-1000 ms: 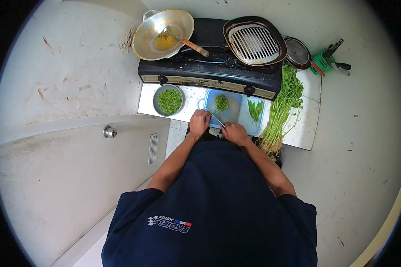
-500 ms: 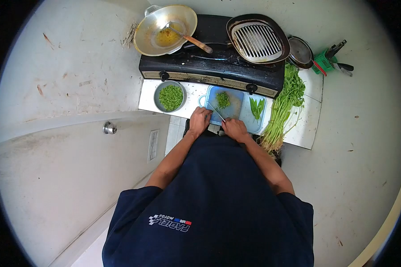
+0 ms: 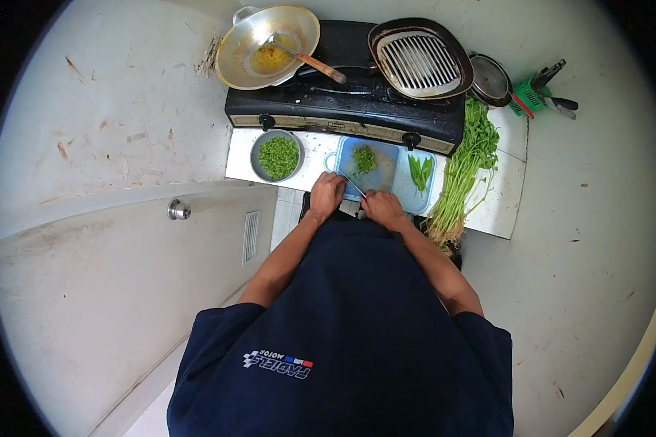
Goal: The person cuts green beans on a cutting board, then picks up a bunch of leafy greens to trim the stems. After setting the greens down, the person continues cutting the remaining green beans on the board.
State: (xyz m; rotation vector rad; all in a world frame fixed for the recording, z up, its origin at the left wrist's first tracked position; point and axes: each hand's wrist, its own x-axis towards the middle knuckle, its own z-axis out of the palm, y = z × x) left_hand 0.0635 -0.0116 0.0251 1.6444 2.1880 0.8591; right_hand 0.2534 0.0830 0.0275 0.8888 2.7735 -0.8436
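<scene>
My right hand (image 3: pixel 383 207) is closed round the handle of a knife (image 3: pixel 353 184), its thin blade slanting up and left over the near part of a blue cutting board (image 3: pixel 383 176). By the blade's tip, at the board's left edge, my left hand (image 3: pixel 327 194) has its fingers curled together; whatever they hold, if anything, is too small to make out. Chopped greens (image 3: pixel 364 159) lie in a small heap on the board, beyond the blade. A few long green leaves (image 3: pixel 419 173) rest to the right, on the light-blue tray (image 3: pixel 422 205) around the board.
A grey bowl of chopped green pieces (image 3: pixel 278 158) stands at left. Behind is a black stove (image 3: pixel 342 109) bearing a wok (image 3: pixel 229 62) with a spatula and a grill pan (image 3: pixel 422 64). At right lie a leafy bunch (image 3: pixel 465 164), a small pan (image 3: pixel 490 79) and a green utensil basket (image 3: pixel 530 100).
The knife blade has shifted slightly, its tip nearer the fingers of my left hand. Both hands stay in nearly the same place, and the view has moved a little.
</scene>
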